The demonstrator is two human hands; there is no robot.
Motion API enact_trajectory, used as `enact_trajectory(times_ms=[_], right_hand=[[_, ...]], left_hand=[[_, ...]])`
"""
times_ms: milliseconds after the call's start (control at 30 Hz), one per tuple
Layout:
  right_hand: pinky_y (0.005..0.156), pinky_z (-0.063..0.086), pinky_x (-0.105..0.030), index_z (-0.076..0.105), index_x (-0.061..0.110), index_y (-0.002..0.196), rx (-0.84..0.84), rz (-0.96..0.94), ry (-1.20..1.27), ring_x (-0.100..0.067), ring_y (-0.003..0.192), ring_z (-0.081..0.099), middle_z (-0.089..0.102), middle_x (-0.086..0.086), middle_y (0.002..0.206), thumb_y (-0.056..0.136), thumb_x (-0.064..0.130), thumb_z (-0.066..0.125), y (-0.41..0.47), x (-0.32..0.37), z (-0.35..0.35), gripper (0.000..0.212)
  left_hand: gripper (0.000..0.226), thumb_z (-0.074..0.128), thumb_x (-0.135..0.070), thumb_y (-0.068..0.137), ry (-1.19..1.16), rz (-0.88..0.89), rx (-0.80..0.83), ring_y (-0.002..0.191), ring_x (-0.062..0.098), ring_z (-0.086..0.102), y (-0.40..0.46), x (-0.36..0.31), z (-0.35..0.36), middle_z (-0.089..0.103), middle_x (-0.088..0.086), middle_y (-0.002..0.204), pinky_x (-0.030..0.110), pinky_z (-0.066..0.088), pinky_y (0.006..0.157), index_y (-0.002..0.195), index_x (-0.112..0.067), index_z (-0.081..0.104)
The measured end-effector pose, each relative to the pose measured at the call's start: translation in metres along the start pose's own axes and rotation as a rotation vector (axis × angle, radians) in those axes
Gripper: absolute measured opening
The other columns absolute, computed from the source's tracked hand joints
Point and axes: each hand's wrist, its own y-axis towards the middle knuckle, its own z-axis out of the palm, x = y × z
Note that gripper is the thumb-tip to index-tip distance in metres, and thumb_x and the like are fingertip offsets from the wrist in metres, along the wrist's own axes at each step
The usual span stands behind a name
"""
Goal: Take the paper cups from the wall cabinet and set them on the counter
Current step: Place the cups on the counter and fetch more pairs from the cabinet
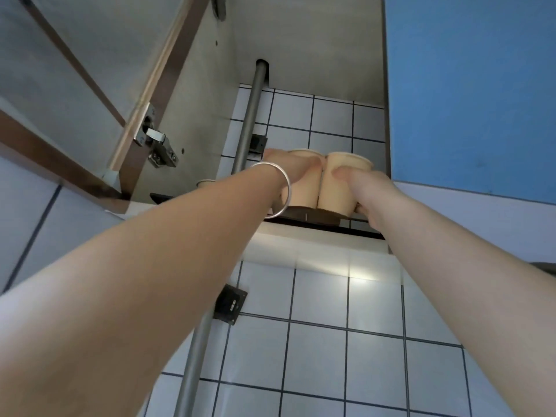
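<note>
Two beige paper cups stand side by side on the bottom shelf (319,219) of the open wall cabinet, seen from below. My left hand (293,170), with a silver bangle on the wrist, wraps around the left paper cup (304,191). Around the right paper cup (338,191) is my right hand (365,188), thumb across its front. Both cups seem to touch the shelf near its front edge. A third cup (205,183) peeks out at the shelf's left, mostly hidden.
The cabinet door (75,70) hangs open at the left on a metal hinge (158,144). A grey pipe (249,121) runs up the white tiled wall through the cabinet. A blue panel (469,85) borders the right side.
</note>
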Motion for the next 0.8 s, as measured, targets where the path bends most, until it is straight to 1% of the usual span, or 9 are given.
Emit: enact_trajectory(times_ms=[67,100,200,233,333,433,600,733,800], right_hand=[[0.090,0.048,-0.038,0.037,0.011,0.138,-0.027,-0.067,0.062,-0.026,0.110,0.055,0.053,-0.007,0.130,0.081,0.035,0.064,-0.005,0.009,0.002,0.068],[0.085,0.048,-0.035,0.039,0.012,0.137,-0.023,-0.097,0.116,-0.024,0.106,0.055,0.055,-0.006,0.127,0.079,0.037,0.066,-0.012,0.014,0.006,0.068],[0.089,0.051,-0.039,0.045,0.017,0.129,-0.033,-0.166,0.299,-0.024,0.105,0.060,0.060,-0.004,0.121,0.059,0.050,0.071,-0.032,0.027,0.025,0.082],[0.091,0.051,-0.041,0.045,0.018,0.127,-0.032,-0.153,0.350,-0.024,0.104,0.060,0.061,-0.003,0.119,0.055,0.054,0.072,-0.038,0.028,0.033,0.085],[0.078,0.051,-0.032,0.049,0.017,0.115,-0.010,-0.116,0.474,-0.021,0.096,0.060,0.062,0.000,0.110,0.064,0.054,0.074,-0.061,0.030,0.058,0.068],[0.056,0.041,-0.023,0.052,0.013,0.121,0.040,-0.076,0.560,-0.019,0.091,0.059,0.063,-0.001,0.108,0.070,0.053,0.072,-0.089,0.026,0.079,0.068],[0.075,0.052,-0.030,0.054,0.018,0.115,0.109,-0.030,0.673,-0.016,0.095,0.063,0.065,0.002,0.107,0.067,0.050,0.076,-0.162,0.007,0.093,0.062],[0.053,0.049,-0.007,0.054,0.027,0.096,0.238,-0.063,0.820,0.010,0.068,0.062,0.064,0.014,0.089,0.064,0.046,0.080,-0.237,-0.011,0.096,0.046],[0.060,0.056,-0.016,0.055,0.029,0.103,0.303,0.000,0.814,0.004,0.077,0.067,0.068,0.009,0.096,0.056,0.055,0.078,-0.278,-0.020,0.105,0.058]], left_hand=[[0.056,0.067,-0.049,0.074,-0.098,0.062,-0.025,0.090,0.023,0.062,-0.011,-0.006,-0.018,0.061,0.003,0.094,0.037,0.053,0.092,0.115,-0.015,0.050],[0.056,0.068,-0.050,0.071,-0.158,0.074,-0.007,0.091,0.022,0.063,-0.018,-0.008,-0.025,0.061,0.001,0.093,0.038,0.053,0.091,0.113,-0.015,0.052],[0.091,0.073,-0.058,0.043,-0.237,0.046,0.006,0.095,0.025,0.068,-0.038,-0.011,-0.049,0.068,0.004,0.107,0.044,0.056,0.088,0.120,-0.013,0.054],[0.094,0.075,-0.058,0.041,-0.257,0.049,-0.002,0.095,0.026,0.069,-0.043,-0.010,-0.057,0.068,0.006,0.110,0.045,0.057,0.086,0.122,-0.013,0.054],[0.070,0.079,-0.047,0.061,-0.297,0.064,-0.087,0.092,0.025,0.069,-0.070,-0.001,-0.078,0.068,0.007,0.108,0.045,0.059,0.081,0.117,-0.013,0.054],[0.070,0.080,-0.047,0.057,-0.281,0.032,-0.159,0.092,0.027,0.070,-0.097,0.015,-0.098,0.071,0.009,0.107,0.046,0.058,0.082,0.115,-0.013,0.059],[0.064,0.078,-0.047,0.057,-0.160,0.028,-0.307,0.093,0.023,0.069,-0.162,0.041,-0.119,0.071,0.006,0.106,0.038,0.059,0.078,0.112,-0.018,0.061],[0.068,0.076,-0.053,0.048,-0.061,-0.078,-0.489,0.092,0.020,0.068,-0.233,0.064,-0.129,0.068,-0.001,0.102,0.041,0.060,0.075,0.108,-0.027,0.055],[0.066,0.077,-0.048,0.050,-0.026,-0.080,-0.579,0.089,0.016,0.067,-0.276,0.076,-0.136,0.067,-0.003,0.099,0.031,0.060,0.064,0.108,-0.029,0.053]])
